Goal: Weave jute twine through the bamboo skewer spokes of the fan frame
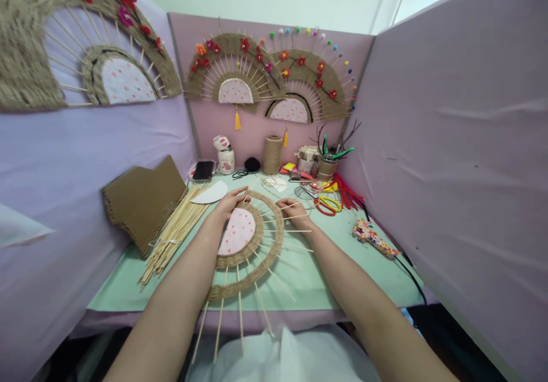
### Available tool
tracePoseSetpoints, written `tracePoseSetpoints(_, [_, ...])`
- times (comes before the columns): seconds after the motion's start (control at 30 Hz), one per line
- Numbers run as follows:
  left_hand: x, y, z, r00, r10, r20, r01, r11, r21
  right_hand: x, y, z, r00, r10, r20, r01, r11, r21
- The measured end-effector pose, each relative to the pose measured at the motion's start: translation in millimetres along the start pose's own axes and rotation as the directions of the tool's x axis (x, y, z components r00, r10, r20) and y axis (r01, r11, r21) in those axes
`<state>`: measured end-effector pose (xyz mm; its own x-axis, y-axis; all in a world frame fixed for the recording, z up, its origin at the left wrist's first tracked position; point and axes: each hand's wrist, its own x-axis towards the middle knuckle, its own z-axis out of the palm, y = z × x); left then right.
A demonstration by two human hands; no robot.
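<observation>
A half-round fan of thin sticks (240,310) and woven jute twine (280,239) is tilted over the front of the table, its bare stick ends pointing right and toward me. At its centre is a half-circle panel (240,230), white with pink dots. My left hand (233,202) grips the fan at its far left end, thumb behind the panel. At the outer twine band, my right hand (295,213) has its fingers closed on the edge, with sticks passing across it. Whether a loose strand is also pinched there, I cannot tell.
Bundled sticks (175,230) and cardboard (141,199) lie left. Behind stand a twine spool (272,155), a white bottle (225,156) and a phone (203,170). Scissors (329,205), red strands (347,192) and a corded glue gun (372,238) lie right. Finished fans (329,93) hang on partitions.
</observation>
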<state>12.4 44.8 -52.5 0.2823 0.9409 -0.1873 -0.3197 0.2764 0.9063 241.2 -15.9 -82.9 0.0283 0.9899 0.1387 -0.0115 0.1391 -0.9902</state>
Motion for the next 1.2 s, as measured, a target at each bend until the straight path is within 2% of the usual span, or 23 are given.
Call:
tracePoseSetpoints(0.1, [0.8,-0.2,-3.7,0.999,-0.007,-0.032,0.007,1.0,-0.006,0.0,1.7,3.4,1.0,-0.02,0.006,0.021,0.998,-0.054])
tracePoseSetpoints(0.3, [-5.2,3.7,-5.5,1.0,0.003,-0.005,-0.003,0.999,-0.036,-2.9,-0.1,0.6,0.998,-0.057,0.04,0.062,0.991,-0.122])
tracePoseSetpoints(0.43, [-12.5,10.1,-1.6,0.997,-0.054,0.049,0.056,0.998,-0.04,-6.1,-4.5,0.3,0.999,-0.053,0.006,0.053,0.989,-0.136])
tracePoseSetpoints(0.5, [-15.6,12.8,1.2,0.997,-0.035,0.072,0.039,0.998,-0.055,-7.4,-5.6,1.4,0.999,-0.039,-0.015,0.037,0.992,-0.119])
tracePoseSetpoints(0.67, [-21.0,17.6,8.6,0.976,0.116,0.186,-0.083,0.981,-0.175,-7.6,-4.8,0.2,0.997,-0.054,-0.06,0.051,0.997,-0.055])
tracePoseSetpoints(0.87, [-25.9,19.7,13.2,0.952,0.183,0.245,-0.136,0.971,-0.195,-5.8,-4.5,-5.0,0.998,-0.048,-0.033,0.05,0.998,0.043])
tracePoseSetpoints(1.03, [-23.2,18.0,14.2,0.947,0.184,0.263,-0.118,0.961,-0.25,-6.2,-6.9,-4.1,1.0,-0.017,-0.017,0.019,0.993,0.117])
tracePoseSetpoints(1.2, [-18.0,16.7,12.8,0.943,0.127,0.309,-0.048,0.966,-0.254,-5.3,-4.9,-5.7,1.0,-0.029,-0.008,0.03,0.993,0.115])
